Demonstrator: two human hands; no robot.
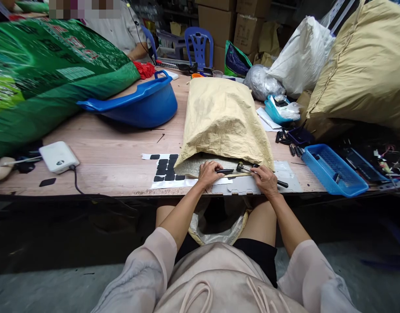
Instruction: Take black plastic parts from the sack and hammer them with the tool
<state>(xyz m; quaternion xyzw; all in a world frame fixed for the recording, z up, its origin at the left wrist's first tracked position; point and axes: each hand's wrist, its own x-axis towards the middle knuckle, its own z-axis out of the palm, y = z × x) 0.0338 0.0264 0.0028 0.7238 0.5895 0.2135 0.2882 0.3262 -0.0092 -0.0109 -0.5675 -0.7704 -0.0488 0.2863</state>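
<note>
My left hand (pixel 209 173) rests at the table's front edge with fingers curled, pinching the end of a thin dark strip (pixel 225 171) that lies in front of a tan woven sack (pixel 223 119). My right hand (pixel 265 179) is closed around a small hammer (pixel 243 167) whose dark handle sticks out to the right; its head sits just above the strip. A white sheet with several black adhesive pads (pixel 165 171) lies just left of my left hand. A pale flat panel (pixel 284 180) lies under my right hand.
A blue basin (pixel 144 102) and a large green sack (pixel 39 74) take up the left. A white device with a cable (pixel 58 156) sits front left. A blue basket (pixel 333 169), black parts and big sacks (pixel 366 65) fill the right. Another person's arm (pixel 137 52) is at the far side.
</note>
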